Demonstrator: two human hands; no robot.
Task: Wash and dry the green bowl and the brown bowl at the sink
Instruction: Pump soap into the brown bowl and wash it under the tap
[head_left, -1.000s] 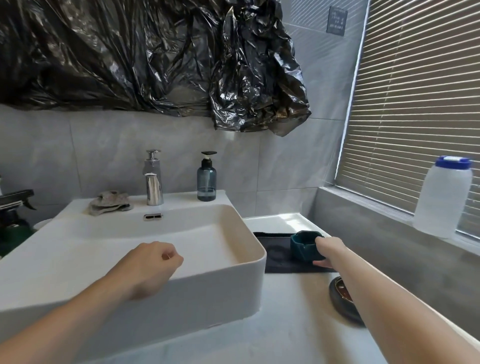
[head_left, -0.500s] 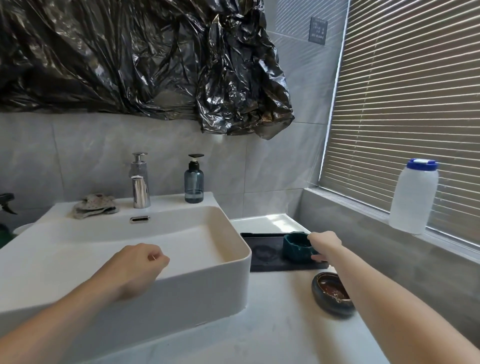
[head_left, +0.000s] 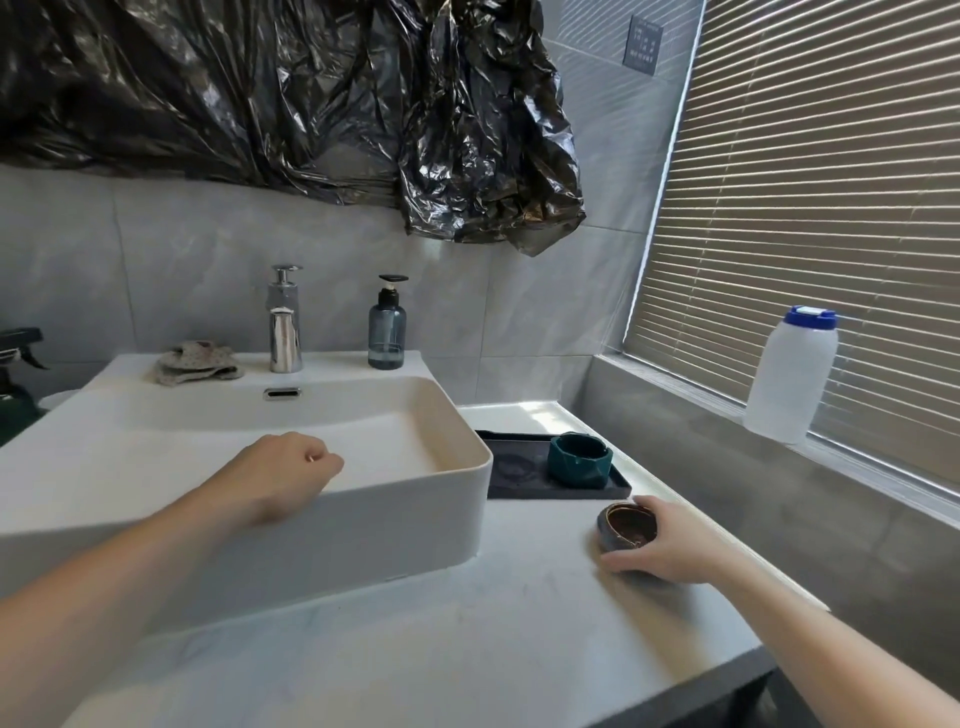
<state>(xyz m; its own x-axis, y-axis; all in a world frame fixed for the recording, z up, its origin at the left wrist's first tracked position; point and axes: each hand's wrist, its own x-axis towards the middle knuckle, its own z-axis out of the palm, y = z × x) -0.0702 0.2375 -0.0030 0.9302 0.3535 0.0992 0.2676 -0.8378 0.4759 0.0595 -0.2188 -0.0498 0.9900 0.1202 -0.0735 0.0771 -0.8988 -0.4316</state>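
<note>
The green bowl (head_left: 579, 461) stands upright on the right end of a dark tray (head_left: 511, 475), beside the white sink (head_left: 457, 514). The small brown bowl (head_left: 626, 527) sits on the counter just in front of the tray. My right hand (head_left: 670, 545) grips it from the right, thumb under its near side and fingers round the far rim. My left hand (head_left: 285, 475) lies on the sink's front rim in a loose fist and holds nothing.
A chrome tap (head_left: 284, 332), a blue soap dispenser (head_left: 387, 332) and a crumpled grey cloth (head_left: 195, 361) stand on the sink's back ledge. A white bottle with a blue cap (head_left: 789, 376) is on the window sill. A spray bottle (head_left: 15, 374) shows at far left.
My right hand has left the green bowl on the tray and come back toward me to take hold of the brown bowl. The left hand has stayed on the sink rim.
</note>
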